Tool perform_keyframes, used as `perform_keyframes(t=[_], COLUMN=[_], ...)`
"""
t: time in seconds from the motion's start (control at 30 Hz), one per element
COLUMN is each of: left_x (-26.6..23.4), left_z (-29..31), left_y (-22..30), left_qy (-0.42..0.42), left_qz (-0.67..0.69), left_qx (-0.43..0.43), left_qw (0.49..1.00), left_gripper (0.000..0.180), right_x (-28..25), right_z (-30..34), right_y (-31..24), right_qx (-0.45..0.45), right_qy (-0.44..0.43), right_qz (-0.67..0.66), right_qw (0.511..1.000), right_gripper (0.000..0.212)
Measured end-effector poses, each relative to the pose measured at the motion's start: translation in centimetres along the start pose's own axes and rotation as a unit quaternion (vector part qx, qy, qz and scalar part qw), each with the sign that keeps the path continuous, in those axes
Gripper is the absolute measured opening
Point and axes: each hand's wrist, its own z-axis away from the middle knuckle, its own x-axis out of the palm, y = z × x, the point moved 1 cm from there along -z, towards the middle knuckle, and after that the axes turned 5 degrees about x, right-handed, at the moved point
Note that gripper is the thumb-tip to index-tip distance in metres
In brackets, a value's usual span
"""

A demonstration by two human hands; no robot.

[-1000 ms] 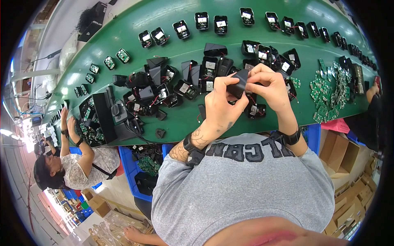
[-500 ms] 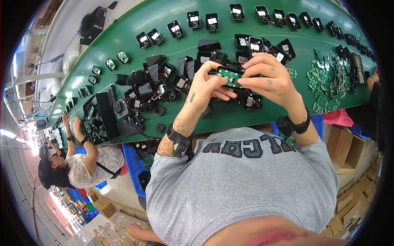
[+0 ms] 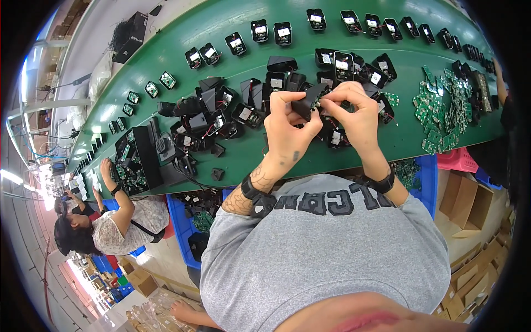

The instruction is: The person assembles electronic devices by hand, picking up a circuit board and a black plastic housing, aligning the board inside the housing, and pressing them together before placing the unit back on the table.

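Fingers: your left hand (image 3: pixel 287 124) grips a black housing (image 3: pixel 307 102) at chest height above the belt; your right hand (image 3: pixel 354 113) pinches a small green board (image 3: pixel 319 100) at the mouth of that housing. Both hands closed on their parts, none released.

Belt: green conveyor (image 3: pixel 232 160) runs across your front, loaded from end to end.

Finished row: fitted units (image 3: pixel 283 32) stand spaced in a line along the far edge; judged complete.

Unfinished heap: open black housings with wires (image 3: pixel 221 113) lie jumbled just beyond your hands; judged still to do, and a good many of them.

Board stock: loose green boards (image 3: pixel 442 108) piled to your right on the belt; supply is far from used up.

Unit in hand: board sits at the housing opening; whether it is seated, you cannot tell from this view. Judged mid-fit, not yet ready for the far row.

Neighbour: another person (image 3: pixel 110 221) works at the belt to your left, hands apart from yours.
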Motion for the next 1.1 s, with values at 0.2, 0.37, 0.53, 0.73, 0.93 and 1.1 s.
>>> perform_keyframes(t=[0.2, 0.37, 0.53, 0.73, 0.93, 1.1], left_x=[-0.4, -1.0, -2.9, -4.7, -17.6, -23.6], left_z=[-0.4, -2.6, -6.0, -15.6, -30.2, -32.4], left_y=[-0.8, -0.8, -2.4, -2.6, -11.2, -12.0], left_qy=[0.017, -0.031, -0.165, -0.212, -0.114, -0.201], left_qz=[0.024, 0.138, 0.072, -0.003, -0.372, -0.470], left_qx=[-0.020, -0.157, -0.345, -0.185, -0.095, -0.115], left_qw=[0.999, 0.977, 0.921, 0.959, 0.916, 0.852], left_gripper=[0.037, 0.035, 0.032, 0.037, 0.051, 0.046], right_x=[1.5, 1.7, -0.3, -6.1, -18.1, -24.7], right_z=[0.9, 1.7, 0.9, -1.0, -2.1, -3.3], right_y=[0.7, -1.8, -1.4, -1.6, 9.2, 16.6], right_qx=[-0.015, -0.201, -0.179, -0.088, 0.178, 0.182], right_qy=[0.016, 0.024, -0.135, -0.221, 0.143, 0.153], right_qz=[-0.112, 0.301, 0.377, 0.142, 0.200, 0.358], right_qw=[0.993, 0.932, 0.899, 0.961, 0.953, 0.903], right_gripper=[0.011, 0.043, 0.049, 0.030, 0.022, 0.032])
